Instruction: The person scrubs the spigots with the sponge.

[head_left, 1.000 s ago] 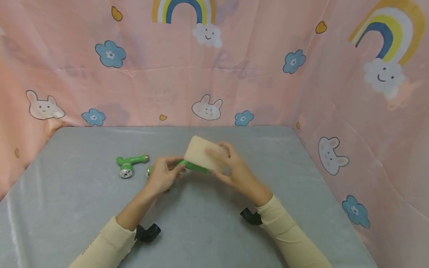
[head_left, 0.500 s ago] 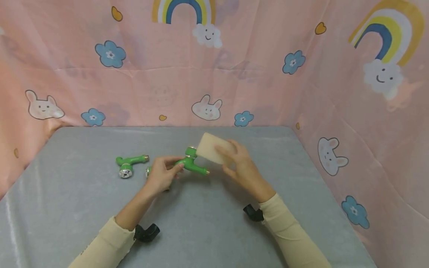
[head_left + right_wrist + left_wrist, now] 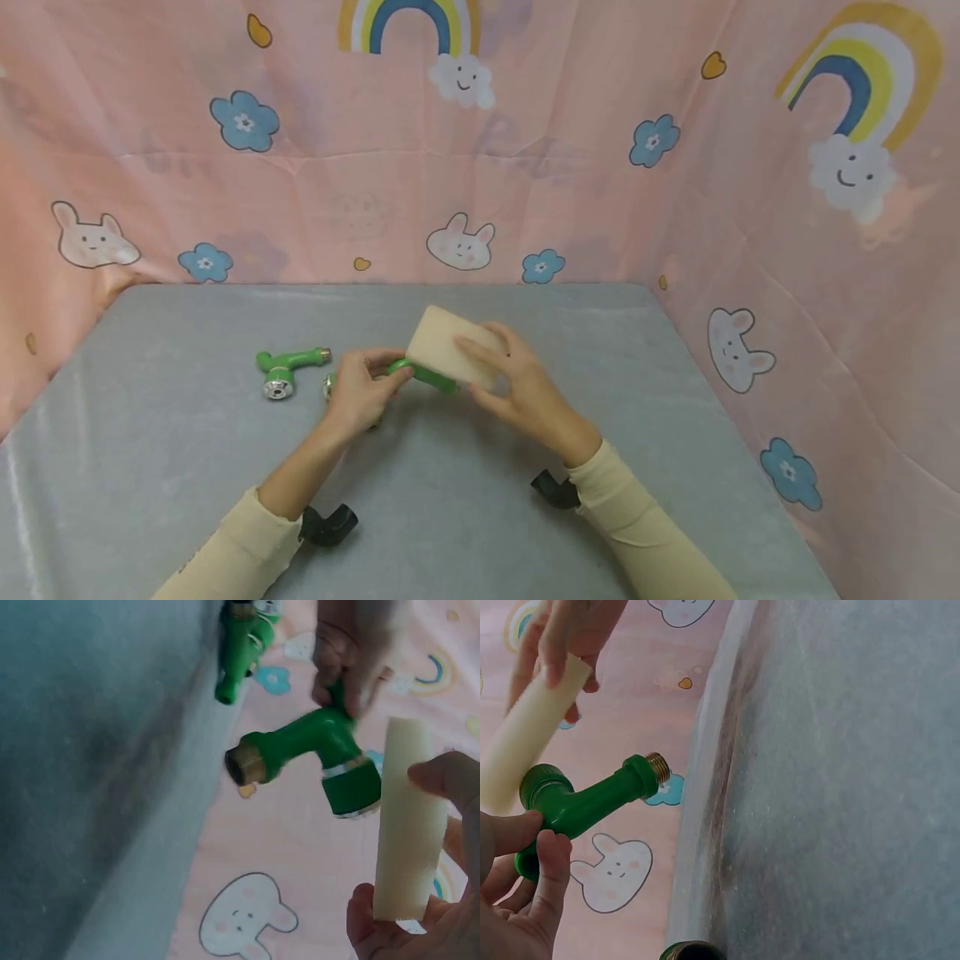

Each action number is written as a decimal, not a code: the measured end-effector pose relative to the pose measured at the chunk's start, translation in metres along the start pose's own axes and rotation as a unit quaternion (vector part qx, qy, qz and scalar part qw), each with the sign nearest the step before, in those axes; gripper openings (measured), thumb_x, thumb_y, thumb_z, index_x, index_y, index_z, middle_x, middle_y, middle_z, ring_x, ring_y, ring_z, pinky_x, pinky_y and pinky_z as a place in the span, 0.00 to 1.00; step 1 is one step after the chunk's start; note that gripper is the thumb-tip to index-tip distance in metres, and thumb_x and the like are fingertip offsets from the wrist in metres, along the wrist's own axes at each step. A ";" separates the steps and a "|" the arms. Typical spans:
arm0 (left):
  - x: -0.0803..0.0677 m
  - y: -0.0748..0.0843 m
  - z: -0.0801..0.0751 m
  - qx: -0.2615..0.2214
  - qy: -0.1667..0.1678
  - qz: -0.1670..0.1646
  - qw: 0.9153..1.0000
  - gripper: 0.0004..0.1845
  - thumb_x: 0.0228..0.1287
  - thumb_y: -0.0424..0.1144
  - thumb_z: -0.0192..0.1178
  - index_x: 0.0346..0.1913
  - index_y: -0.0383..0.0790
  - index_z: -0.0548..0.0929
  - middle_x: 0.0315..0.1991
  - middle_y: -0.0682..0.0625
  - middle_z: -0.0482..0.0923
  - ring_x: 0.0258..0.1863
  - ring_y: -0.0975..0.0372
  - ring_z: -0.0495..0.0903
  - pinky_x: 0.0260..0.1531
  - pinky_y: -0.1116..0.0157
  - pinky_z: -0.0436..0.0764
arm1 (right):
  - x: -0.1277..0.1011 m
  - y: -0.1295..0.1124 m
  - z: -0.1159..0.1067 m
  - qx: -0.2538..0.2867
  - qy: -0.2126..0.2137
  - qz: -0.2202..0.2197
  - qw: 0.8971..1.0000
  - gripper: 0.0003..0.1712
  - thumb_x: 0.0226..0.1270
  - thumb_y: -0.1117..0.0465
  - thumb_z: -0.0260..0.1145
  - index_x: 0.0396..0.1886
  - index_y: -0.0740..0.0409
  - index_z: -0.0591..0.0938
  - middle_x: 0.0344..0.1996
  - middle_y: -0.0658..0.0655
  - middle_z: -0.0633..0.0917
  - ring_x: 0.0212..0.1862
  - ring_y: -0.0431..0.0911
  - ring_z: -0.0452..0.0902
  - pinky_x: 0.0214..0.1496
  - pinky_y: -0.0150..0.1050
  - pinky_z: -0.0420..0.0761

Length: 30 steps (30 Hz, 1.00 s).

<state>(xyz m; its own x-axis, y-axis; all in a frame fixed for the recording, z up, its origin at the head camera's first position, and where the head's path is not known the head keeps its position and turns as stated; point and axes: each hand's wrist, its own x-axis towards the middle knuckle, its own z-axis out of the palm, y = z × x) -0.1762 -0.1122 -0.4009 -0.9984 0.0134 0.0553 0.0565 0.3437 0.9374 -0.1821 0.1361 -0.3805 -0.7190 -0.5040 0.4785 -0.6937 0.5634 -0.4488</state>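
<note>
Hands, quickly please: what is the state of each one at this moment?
Left hand: closed, holding the green tap.
Right hand: closed, holding the beige sponge against the tap.

Grey cloth-covered table (image 3: 187, 467), slight sheen, rounded far corners. Pink fabric backdrop (image 3: 570, 183) wraps back, left and right sides, creased, printed with rainbows on smiling clouds, blue flowers, white bunny faces, small orange hearts. Lighting soft and even, no hard shadows.
</note>
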 end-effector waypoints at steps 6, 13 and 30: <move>-0.001 0.001 -0.001 -0.010 0.023 0.002 1.000 0.14 0.66 0.31 0.67 0.52 0.32 0.86 0.48 0.36 0.87 0.38 0.47 0.88 0.29 0.71 0.82 | -0.001 0.004 -0.005 -0.012 -0.003 0.057 0.998 0.36 0.58 0.68 0.72 0.68 0.47 0.79 0.66 0.67 0.71 0.64 0.63 0.71 0.56 0.55 0.82; 0.001 0.000 -0.003 -0.007 0.042 0.011 0.999 0.13 0.65 0.30 0.67 0.52 0.31 0.86 0.44 0.35 0.88 0.33 0.54 0.88 0.24 0.73 0.77 | -0.002 0.015 -0.021 0.017 -0.011 0.120 0.993 0.33 0.62 0.66 0.66 0.70 0.47 0.77 0.70 0.68 0.67 0.66 0.63 0.69 0.54 0.56 0.81; -0.008 0.007 0.003 0.044 0.051 0.102 0.993 0.12 0.63 0.28 0.68 0.49 0.34 0.88 0.49 0.40 0.87 0.47 0.50 0.88 0.41 0.62 0.89 | -0.001 -0.008 -0.014 -0.039 0.023 0.049 0.998 0.33 0.56 0.69 0.72 0.64 0.49 0.82 0.64 0.70 0.72 0.63 0.66 0.70 0.54 0.59 0.83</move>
<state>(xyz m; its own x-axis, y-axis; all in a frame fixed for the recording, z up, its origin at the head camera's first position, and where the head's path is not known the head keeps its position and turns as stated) -0.1674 -0.1074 -0.3960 -0.9602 -0.0023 0.2792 0.2518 0.4246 0.8697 -0.1756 0.1411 -0.3672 -0.7790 -0.4146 0.4704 -0.6136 0.6586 -0.4356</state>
